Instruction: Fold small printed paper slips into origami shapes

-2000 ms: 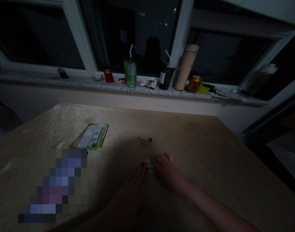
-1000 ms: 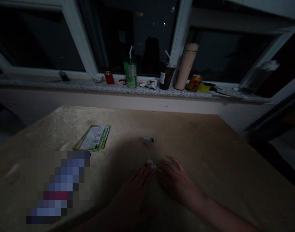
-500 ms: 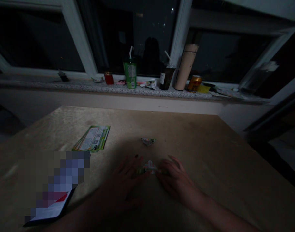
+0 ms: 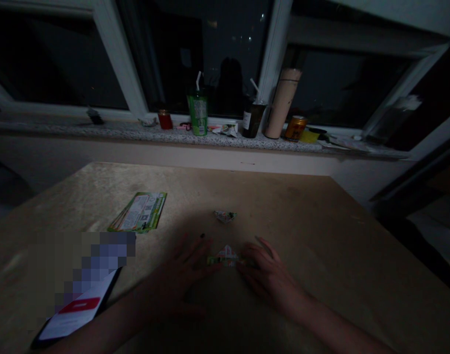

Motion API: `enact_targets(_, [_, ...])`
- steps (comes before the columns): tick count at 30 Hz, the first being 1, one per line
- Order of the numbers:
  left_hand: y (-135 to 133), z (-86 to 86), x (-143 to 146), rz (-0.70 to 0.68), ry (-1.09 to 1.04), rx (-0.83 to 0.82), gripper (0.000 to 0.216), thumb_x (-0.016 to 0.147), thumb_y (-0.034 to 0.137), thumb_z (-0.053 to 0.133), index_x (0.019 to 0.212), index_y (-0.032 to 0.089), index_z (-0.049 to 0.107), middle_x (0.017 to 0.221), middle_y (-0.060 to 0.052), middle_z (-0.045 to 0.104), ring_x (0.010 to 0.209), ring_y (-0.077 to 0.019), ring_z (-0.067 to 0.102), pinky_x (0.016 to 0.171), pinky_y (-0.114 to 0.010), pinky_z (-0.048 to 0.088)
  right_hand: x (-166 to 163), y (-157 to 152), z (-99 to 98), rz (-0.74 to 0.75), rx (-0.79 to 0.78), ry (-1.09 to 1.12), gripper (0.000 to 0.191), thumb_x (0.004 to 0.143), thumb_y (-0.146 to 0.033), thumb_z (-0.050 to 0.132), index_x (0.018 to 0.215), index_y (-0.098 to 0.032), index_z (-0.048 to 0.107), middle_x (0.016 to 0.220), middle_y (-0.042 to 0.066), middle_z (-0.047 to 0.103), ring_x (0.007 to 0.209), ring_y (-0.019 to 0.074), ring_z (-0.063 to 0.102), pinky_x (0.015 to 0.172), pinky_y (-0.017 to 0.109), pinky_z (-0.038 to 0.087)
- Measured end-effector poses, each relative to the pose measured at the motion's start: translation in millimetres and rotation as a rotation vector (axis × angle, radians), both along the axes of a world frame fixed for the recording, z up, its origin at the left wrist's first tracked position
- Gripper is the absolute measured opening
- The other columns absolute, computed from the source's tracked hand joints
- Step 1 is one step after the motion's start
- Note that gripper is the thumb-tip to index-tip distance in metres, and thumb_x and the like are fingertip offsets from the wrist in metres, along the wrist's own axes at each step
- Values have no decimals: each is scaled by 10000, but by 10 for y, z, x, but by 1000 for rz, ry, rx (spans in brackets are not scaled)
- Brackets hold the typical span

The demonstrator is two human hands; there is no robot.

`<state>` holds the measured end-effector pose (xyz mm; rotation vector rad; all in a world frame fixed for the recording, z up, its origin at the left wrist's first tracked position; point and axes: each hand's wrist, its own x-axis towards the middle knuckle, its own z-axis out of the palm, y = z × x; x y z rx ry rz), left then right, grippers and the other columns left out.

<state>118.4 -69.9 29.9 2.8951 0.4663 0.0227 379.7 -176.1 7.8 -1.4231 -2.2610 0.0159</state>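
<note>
Two bare hands lie low on a wide tan table (image 4: 320, 236), whose top is matte, faintly mottled board, dimly lit and darkest near the person. Between them sits a small folded paper piece (image 4: 225, 256), creased into a peaked, angular shape with pale faces and a green printed strip along its left edge. The left hand (image 4: 180, 275) rests palm down with fingers spread flat, a dark-painted nail showing on one finger, and its fingertips touch the left end of the folded piece without closing round it. The right hand (image 4: 267, 273) is likewise open and lies fingers forward, its fingertips against the right end of the same piece, so the paper is pressed to the table between both hands rather than lifted. Just beyond it, apart from both hands, lies a second small crumpled paper shape (image 4: 225, 216). Farther left is a flat stack of glossy green printed sheets (image 4: 138, 212). By the left forearm lies a slim dark phone (image 4: 77, 312) with a pale lit screen. Behind the table, a speckled stone windowsill (image 4: 110, 129) carries a green cup with a straw (image 4: 197, 114), a tall beige tumbler (image 4: 283, 103) and a golden can (image 4: 295, 128).
</note>
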Motion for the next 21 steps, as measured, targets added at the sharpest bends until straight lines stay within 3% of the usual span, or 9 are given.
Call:
enact_targets(5, [-17,30,-7,-58,44,17,790,857,606,542,1482,311,160,1537,-89,177,1388,-337,164,1084,-600,-5,0,16,17,53,-20,-54,294,952,-205,444,1194,-255,603,1213,36,633,1320,224,382,1117,581,185])
enact_targets(10, [-53,49,-87,-93,39,8,789,907,510,530,1497,260,70,1517,-58,257,1372,-286,246,1132,-501,33,5,39,-42,53,-6,-43,293,952,-197,445,1189,-269,601,1196,2,651,1314,199,398,1137,575,100])
enact_targets(14, [-32,34,-153,-115,44,25,734,922,435,529,1496,289,95,1530,-33,219,1374,-305,231,1129,-528,43,22,52,-77,69,18,-35,273,946,-190,455,1152,-257,622,1197,-6,651,1301,190,417,1155,531,26])
enact_targets(21, [-40,45,-166,-61,64,-6,767,921,486,499,1498,275,40,1533,-23,211,1394,-307,160,1122,-550,22,42,72,-49,84,-1,-19,262,943,-191,466,1131,-265,634,1182,-19,659,1276,182,449,1156,521,-11])
